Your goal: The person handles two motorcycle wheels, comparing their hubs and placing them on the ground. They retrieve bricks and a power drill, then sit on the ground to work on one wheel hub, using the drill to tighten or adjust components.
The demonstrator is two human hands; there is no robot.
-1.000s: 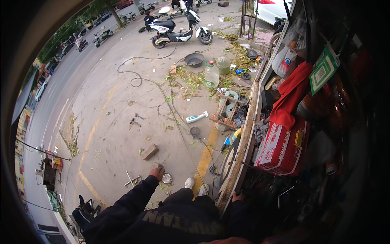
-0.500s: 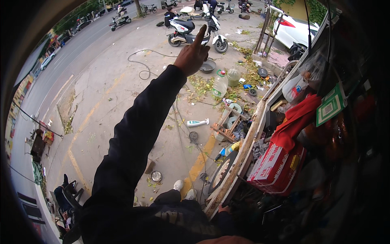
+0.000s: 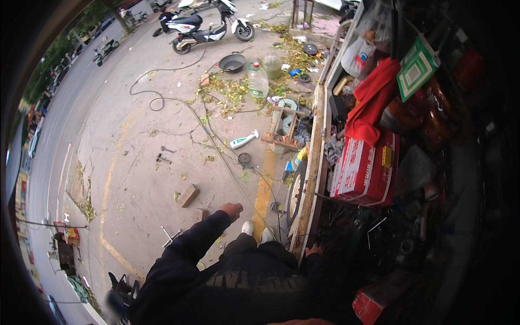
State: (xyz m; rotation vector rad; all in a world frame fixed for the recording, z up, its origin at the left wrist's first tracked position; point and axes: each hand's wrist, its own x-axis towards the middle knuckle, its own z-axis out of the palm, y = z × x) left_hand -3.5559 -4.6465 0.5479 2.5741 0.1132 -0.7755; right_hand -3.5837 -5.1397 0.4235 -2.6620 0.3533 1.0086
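Observation:
My left hand [image 3: 232, 211] hangs low in front of my body, above the pavement. Its fingers look curled in, with nothing visible in them. Beneath the forearm and to its left are two brown bricks, one [image 3: 188, 195] lying farther out, and a cross-shaped lug wrench [image 3: 171, 236]. My right hand [image 3: 313, 250] is by the lower end of a worn wooden edge [image 3: 310, 208], in shadow, and its fingers are mostly hidden. Right of that edge, a red and white carton [image 3: 364, 172] sits with a red cloth [image 3: 372, 103] over its far end.
A hose [image 3: 216, 149] winds across the pavement. Beyond my feet lie a white spray bottle [image 3: 244, 139], a hammer [image 3: 162, 158], a wooden frame [image 3: 281, 142] and a wheel [image 3: 296, 190]. Farther off are a clear jug [image 3: 258, 84], a dark basin [image 3: 232, 63] and a white scooter [image 3: 208, 30].
My left arm has come down from a raised, pointing pose to hang near my body, and its extended index finger has curled in. The view has tilted downward and shifted right.

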